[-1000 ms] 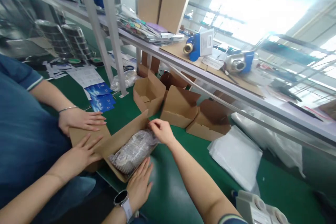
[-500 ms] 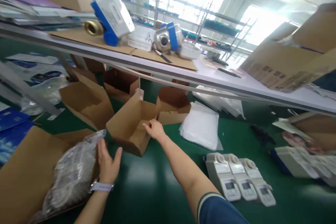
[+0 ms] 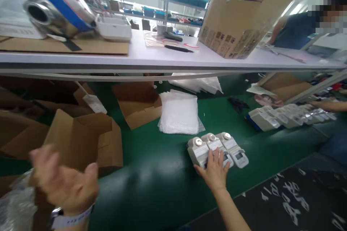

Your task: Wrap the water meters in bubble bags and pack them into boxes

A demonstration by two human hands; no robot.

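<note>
My right hand (image 3: 215,171) lies with fingers spread over three white meters (image 3: 231,143) standing in a row on the green table. Its fingers cover the lower fronts of the left and middle ones, and the thumb rests at the left one's side. Each meter has a round cap on top; a small dark display shows on the right one. At the lower left, my left hand (image 3: 66,184) is raised, palm up, fingers apart and slightly blurred, holding nothing. Behind it stands an open cardboard box (image 3: 89,135). Below it, at the frame's edge, is a clear plastic-wrapped item (image 3: 18,202).
A stack of white plastic bags (image 3: 179,112) lies beyond the meters. More open boxes (image 3: 138,103) stand under a white shelf (image 3: 162,59) that crosses the view. Another row of meters (image 3: 287,115) is to the right, where a co-worker's arm (image 3: 332,106) reaches in.
The view has swung right. My right hand has left the open cardboard box and come onto the meters. My left hand has lifted away from the plastic-wrapped item and turned palm up.
</note>
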